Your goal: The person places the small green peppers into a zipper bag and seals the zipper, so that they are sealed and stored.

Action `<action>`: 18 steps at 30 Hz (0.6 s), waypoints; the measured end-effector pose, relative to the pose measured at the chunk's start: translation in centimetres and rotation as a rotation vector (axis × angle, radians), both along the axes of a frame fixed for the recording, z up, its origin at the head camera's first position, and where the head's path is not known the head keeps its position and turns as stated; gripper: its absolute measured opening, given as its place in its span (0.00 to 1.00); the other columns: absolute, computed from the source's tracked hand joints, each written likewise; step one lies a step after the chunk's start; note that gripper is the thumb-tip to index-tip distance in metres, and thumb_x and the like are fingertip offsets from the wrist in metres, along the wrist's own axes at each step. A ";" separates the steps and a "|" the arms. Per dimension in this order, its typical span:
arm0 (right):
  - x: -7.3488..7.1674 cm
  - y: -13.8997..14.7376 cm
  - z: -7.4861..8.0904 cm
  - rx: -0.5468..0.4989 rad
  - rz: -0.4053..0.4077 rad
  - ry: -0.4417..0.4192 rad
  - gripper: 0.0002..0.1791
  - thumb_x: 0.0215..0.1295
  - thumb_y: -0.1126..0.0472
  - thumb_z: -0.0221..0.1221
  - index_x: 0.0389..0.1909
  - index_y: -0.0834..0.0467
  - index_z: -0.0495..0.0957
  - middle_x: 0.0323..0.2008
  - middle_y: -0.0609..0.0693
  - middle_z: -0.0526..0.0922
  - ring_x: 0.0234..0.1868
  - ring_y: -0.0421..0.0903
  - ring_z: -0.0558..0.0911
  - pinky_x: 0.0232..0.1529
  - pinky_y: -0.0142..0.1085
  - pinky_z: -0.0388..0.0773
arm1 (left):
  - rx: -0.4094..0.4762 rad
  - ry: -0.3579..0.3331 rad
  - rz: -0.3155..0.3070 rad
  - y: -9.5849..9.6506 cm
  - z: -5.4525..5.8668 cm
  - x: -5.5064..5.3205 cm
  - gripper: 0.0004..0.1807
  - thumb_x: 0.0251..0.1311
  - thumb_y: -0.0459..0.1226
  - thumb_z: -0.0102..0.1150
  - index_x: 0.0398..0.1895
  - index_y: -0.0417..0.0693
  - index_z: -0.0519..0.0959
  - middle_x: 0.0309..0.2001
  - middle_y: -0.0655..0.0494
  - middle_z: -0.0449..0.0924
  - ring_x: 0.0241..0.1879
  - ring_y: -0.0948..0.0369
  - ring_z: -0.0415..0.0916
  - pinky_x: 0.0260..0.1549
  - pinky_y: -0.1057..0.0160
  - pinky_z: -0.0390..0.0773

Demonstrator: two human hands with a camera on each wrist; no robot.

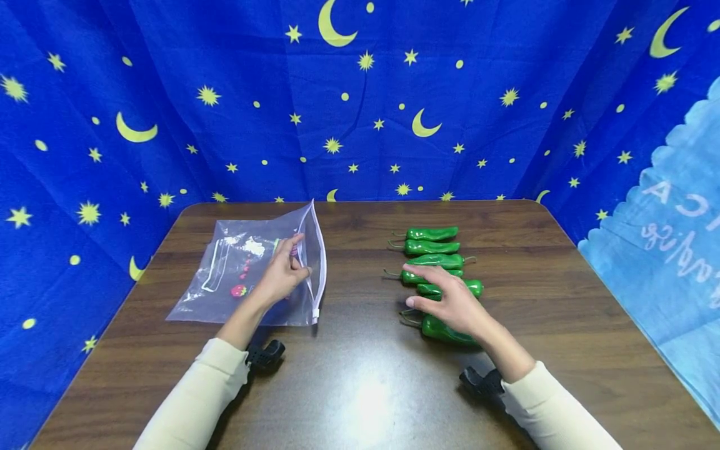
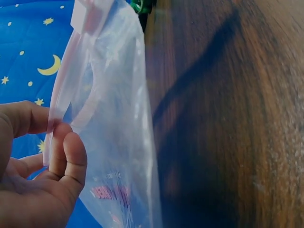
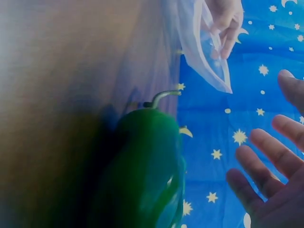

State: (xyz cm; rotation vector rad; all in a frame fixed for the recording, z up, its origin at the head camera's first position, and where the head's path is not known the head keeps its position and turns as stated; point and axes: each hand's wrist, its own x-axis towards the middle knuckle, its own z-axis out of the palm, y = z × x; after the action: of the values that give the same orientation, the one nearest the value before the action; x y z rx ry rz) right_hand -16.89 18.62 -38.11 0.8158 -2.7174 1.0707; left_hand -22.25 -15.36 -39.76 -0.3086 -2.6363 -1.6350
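I see a brown wood table (image 1: 360,362) with a shiny spot of light near the bottom of the frame. A dark blue cloth (image 1: 394,81) with yellow moons and stars hangs at the left, behind the table and at the right. A light blue cloth (image 1: 675,219) with white writing is at the far right.

At the left, the left hand (image 1: 279,273) has its fingers bent, and it pinches the edge of a clear bag (image 1: 225,272). In my left wrist view, fingers are on both sides of the pink rim (image 2: 59,90). At the right, the right hand (image 1: 452,300) has its fingers straight and spread apart, with nothing in them. It is over the lower green peppers (image 1: 432,248) and hides parts of them. I cannot tell from the head view if it touches any.

The bag lies in the left half of the table. Its mouth points right and gapes, and its rim runs up and down, with a white slider (image 1: 315,316) at the low end. The peppers are right of the middle, in a column. Each one lies long from left to right. Most stems point left, but the third from the top points right.
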 end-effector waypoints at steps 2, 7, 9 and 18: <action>0.7 0.5 -0.2 0.023 -0.012 0.010 0.32 0.56 0.50 0.64 0.64 0.47 0.69 0.61 0.49 0.75 0.63 0.51 0.71 0.60 0.53 0.70 | 0.017 -0.005 -0.001 0.1 0.0 0.0 0.43 0.49 0.23 0.57 0.71 0.39 0.53 0.54 0.41 0.60 0.26 0.68 0.67 0.13 0.71 0.70; 2.2 1.7 -0.6 0.045 -0.044 0.049 0.33 0.54 0.51 0.66 0.63 0.49 0.71 0.60 0.50 0.76 0.62 0.52 0.73 0.58 0.56 0.70 | 0.043 -0.013 -0.014 0.3 0.1 0.0 0.43 0.50 0.24 0.57 0.71 0.39 0.53 0.55 0.41 0.59 0.24 0.68 0.67 0.10 0.69 0.70; 2.7 2.3 -0.8 0.043 -0.054 0.068 0.33 0.53 0.52 0.67 0.62 0.50 0.72 0.58 0.51 0.77 0.61 0.53 0.73 0.58 0.56 0.70 | 0.056 -0.018 -0.021 0.4 0.1 0.0 0.43 0.50 0.24 0.56 0.71 0.39 0.53 0.56 0.40 0.58 0.23 0.69 0.67 0.10 0.69 0.69; 4.4 5.0 -1.6 0.085 -0.128 0.134 0.32 0.48 0.54 0.70 0.58 0.51 0.74 0.53 0.47 0.79 0.56 0.47 0.74 0.55 0.50 0.73 | 0.126 -0.038 -0.036 0.9 0.3 0.1 0.42 0.51 0.24 0.55 0.72 0.38 0.51 0.57 0.40 0.55 0.21 0.72 0.66 0.10 0.71 0.67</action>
State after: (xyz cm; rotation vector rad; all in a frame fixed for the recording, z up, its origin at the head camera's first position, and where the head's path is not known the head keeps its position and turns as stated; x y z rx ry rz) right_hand -12.48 23.61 -39.74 0.6870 -2.6767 0.8485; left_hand -22.17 -14.43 -39.50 -0.3262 -2.5533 -1.8256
